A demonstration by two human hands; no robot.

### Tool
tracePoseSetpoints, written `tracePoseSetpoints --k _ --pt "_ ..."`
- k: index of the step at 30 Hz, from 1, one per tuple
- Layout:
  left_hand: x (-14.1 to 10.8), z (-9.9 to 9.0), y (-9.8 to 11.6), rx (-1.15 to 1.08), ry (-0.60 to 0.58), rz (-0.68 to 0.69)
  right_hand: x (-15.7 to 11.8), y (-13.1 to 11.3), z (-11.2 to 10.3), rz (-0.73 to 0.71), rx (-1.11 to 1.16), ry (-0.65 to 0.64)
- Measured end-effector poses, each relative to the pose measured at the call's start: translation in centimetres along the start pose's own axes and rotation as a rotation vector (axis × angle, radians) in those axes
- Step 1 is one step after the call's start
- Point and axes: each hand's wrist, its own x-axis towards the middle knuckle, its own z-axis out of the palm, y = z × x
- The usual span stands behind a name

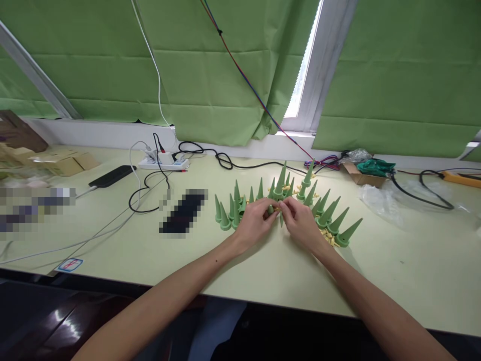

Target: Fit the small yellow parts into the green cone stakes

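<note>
My left hand (256, 221) is closed around a green cone-shaped piece (270, 209), mostly hidden by the fingers. Fingertip to fingertip with it, my right hand (299, 220) pinches at a small yellow bit (277, 208), too small to make out well. Green cones on round bases stand in clusters about both hands, such as a cone (224, 219) on the left and a leaning cone (347, 233) on the right. Small yellow pieces (328, 236) lie in a heap beside my right wrist, and more are scattered among the cones behind.
A pixelated dark object (184, 213) lies left of the cones. Farther left are a black bar-shaped device (112, 176), a white power strip (165, 161) and loose cables. An open cardboard box (363, 174) and clear plastic (379, 203) sit at the back right.
</note>
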Motion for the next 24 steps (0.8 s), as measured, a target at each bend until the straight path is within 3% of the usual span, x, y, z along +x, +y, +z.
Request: tracePoseSetpoints --k 24 --pt "-0.20 0.13 -0.05 0.012 -0.046 0.012 0.23 0.28 -0.14 -0.053 -0.115 0.015"
